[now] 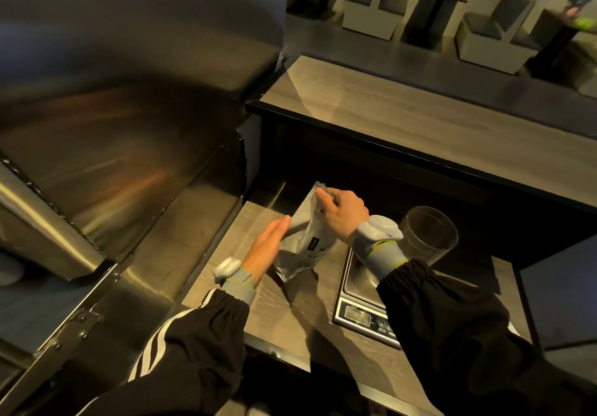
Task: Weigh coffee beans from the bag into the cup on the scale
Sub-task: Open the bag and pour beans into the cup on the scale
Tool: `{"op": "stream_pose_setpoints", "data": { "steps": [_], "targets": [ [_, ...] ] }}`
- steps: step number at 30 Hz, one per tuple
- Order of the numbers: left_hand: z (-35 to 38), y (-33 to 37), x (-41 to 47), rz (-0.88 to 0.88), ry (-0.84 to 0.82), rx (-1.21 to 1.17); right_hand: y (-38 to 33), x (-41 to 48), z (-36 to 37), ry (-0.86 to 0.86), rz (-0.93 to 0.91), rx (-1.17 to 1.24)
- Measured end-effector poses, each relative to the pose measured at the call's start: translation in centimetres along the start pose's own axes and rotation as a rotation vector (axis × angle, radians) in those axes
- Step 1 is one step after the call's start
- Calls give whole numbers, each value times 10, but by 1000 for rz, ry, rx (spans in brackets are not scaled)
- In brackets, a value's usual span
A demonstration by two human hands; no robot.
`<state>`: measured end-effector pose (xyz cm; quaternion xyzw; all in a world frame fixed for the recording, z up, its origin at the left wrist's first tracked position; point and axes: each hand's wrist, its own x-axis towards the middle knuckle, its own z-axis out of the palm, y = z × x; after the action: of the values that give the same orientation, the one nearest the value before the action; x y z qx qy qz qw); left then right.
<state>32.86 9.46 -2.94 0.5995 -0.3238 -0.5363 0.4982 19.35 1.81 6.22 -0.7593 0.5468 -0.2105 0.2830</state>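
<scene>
Near the centre of the frame a pale coffee bag (305,238) stands tilted on the wooden desk (290,315), its top leaning toward the upper right. The right hand (342,214) has its grip pinched on the bag's top edge, fingers curled over it. The left hand (268,247) lies flat against the bag's left side, fingers straight and together, not closed around anything. Just right of the bag sits the scale (358,306), its display toward the lower edge of the frame. A clear cup (429,235) stands at the far end of the scale, partly hidden by the right wrist; whether it holds beans cannot be told.
</scene>
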Motion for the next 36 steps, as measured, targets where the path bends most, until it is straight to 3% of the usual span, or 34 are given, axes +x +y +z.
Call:
{"op": "stream_pose_setpoints", "data": {
  "steps": [8,21,26,36],
  "targets": [
    [10,13,-1,-70,39,-41,-10,8,-53,20,-68,104],
    [44,23,6,-213,-221,-472,1,-2,-128,-54,-92,404],
    [59,31,6,-172,-245,-426,25,-7,-155,-120,-29,427],
    [73,68,4,6,-122,-201,66,-12,-191,-147,8,391]
  ]
}}
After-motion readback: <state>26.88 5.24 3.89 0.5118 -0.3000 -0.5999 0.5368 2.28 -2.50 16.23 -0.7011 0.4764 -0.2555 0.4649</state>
